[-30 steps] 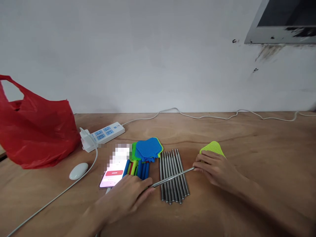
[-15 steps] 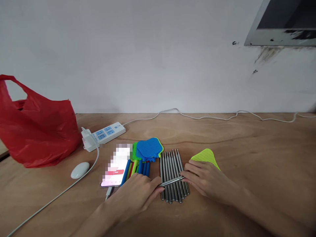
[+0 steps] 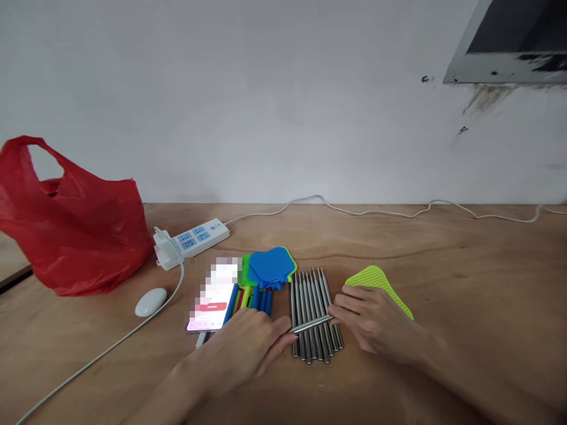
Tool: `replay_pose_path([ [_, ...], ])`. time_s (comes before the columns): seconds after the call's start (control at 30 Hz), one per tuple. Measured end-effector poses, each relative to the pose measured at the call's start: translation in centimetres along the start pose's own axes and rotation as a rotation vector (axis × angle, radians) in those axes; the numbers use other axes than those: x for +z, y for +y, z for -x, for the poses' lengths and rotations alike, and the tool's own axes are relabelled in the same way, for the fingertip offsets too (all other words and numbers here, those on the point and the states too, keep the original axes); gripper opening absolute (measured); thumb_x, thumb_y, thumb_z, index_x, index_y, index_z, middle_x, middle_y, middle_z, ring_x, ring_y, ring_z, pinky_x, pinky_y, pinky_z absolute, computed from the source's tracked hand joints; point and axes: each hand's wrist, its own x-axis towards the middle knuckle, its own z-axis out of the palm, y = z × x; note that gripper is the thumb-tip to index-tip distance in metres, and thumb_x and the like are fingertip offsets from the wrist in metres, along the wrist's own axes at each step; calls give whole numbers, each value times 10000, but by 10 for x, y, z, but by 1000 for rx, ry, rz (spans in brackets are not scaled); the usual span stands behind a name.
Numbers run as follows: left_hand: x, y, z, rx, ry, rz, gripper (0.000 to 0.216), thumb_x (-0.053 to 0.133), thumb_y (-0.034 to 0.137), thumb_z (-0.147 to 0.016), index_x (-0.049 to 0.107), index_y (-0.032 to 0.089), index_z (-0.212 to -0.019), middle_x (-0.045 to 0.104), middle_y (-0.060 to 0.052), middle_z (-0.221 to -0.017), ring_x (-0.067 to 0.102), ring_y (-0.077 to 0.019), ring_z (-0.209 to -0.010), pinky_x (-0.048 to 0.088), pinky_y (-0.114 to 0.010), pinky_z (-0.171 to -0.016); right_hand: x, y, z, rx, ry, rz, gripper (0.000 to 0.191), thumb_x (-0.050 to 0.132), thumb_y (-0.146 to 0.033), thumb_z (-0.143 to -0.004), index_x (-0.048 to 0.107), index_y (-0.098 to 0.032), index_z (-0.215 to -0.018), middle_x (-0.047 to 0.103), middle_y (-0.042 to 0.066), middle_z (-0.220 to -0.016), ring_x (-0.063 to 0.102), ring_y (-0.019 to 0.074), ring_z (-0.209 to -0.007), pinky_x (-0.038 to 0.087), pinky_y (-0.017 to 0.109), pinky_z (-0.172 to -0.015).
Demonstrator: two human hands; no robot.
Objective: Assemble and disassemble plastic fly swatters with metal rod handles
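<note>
My left hand is closed, with thumb and fingers pinching the left end of a shiny metal rod. My right hand grips the rod's other end, so it spans the gap between both hands, nearly level. Below it lies a row of several similar metal rods, side by side on the table. A yellow-green perforated fly swatter head shows just beyond my right hand, which partly covers it. Blue swatter heads are stacked over green ones, left of the rods. Coloured tubes lie near my left hand.
A lit phone lies left of the tubes, its screen partly blurred. Behind it stand a white power strip and a red plastic bag. A white mouse rests beside a white cable on the wooden table.
The whole view has shifted slightly, so things appear a little farther right. Both hands keep their grip on the rod; more of the yellow-green swatter head shows by my right hand.
</note>
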Motion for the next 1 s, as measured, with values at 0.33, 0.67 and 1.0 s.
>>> replay_pose_path([
  [0.33,-1,-3,12,-69,-40,144,502,179,455,-1074,600,211,-951,674,-49,-799,634,-241,-703,343,-311,-587,4,7,11,9,-23,-16,249,448,-106,-979,638,-188,-841,648,30,-750,564,182,-659,431,325,-583],
  [0.67,17,-22,26,-134,40,308,510,196,534,-1053,605,235,-1004,622,-30,-821,577,-217,-741,390,-315,-662,0,34,59,929,350,-339,343,515,-435,-961,598,-243,-1234,655,113,-1074,640,267,-872,551,380,-653],
  [1.0,21,-19,17,-116,-14,308,450,180,465,-1067,549,224,-975,631,-38,-850,578,-228,-736,359,-329,-646,9,19,55,1281,261,-1191,502,670,-643,-798,638,-189,-1010,593,-7,-639,425,93,-404,336,194,-302],
])
